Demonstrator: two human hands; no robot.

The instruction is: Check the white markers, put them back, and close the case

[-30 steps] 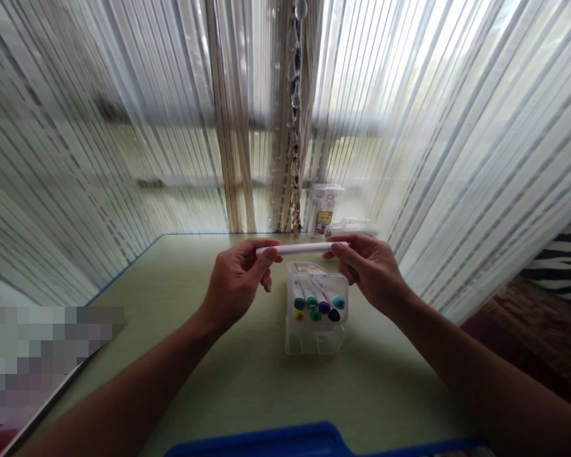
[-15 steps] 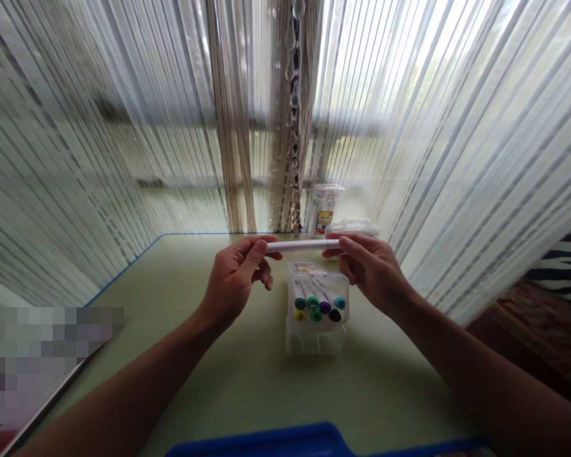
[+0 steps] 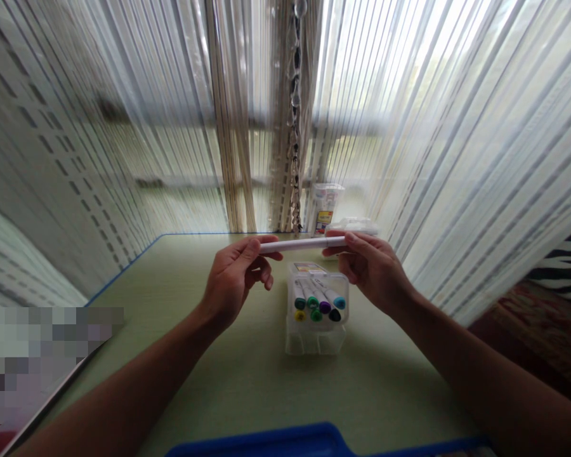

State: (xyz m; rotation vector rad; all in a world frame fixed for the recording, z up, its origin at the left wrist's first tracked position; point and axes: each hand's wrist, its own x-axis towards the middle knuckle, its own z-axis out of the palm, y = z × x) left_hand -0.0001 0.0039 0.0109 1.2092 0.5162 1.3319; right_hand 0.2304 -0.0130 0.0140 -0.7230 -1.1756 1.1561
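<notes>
Okay, status: left hand and right hand both hold one white marker level in the air, one end each, over the far end of the clear plastic box. Left thumb and fingertips pinch the marker's left end, lower fingers curl loosely toward the palm. Right thumb and index finger pinch the other end, remaining fingers bent under, not spread. No print readable on the barrel.

Box sits on the pale green table, just below the marker, not touching it in view. Inside, a bundle of markers lies angled, caps facing the person: seven visible, in teal, green, blue, purple, yellow, green and black. Small printed card sits at the box's far end, text too small to read.

Farther back, near the sheer curtains, stands a clear plastic tub with a yellow-and-red label, also unreadable, beside a clear packet. Blue plastic item sits at the table's near edge.
</notes>
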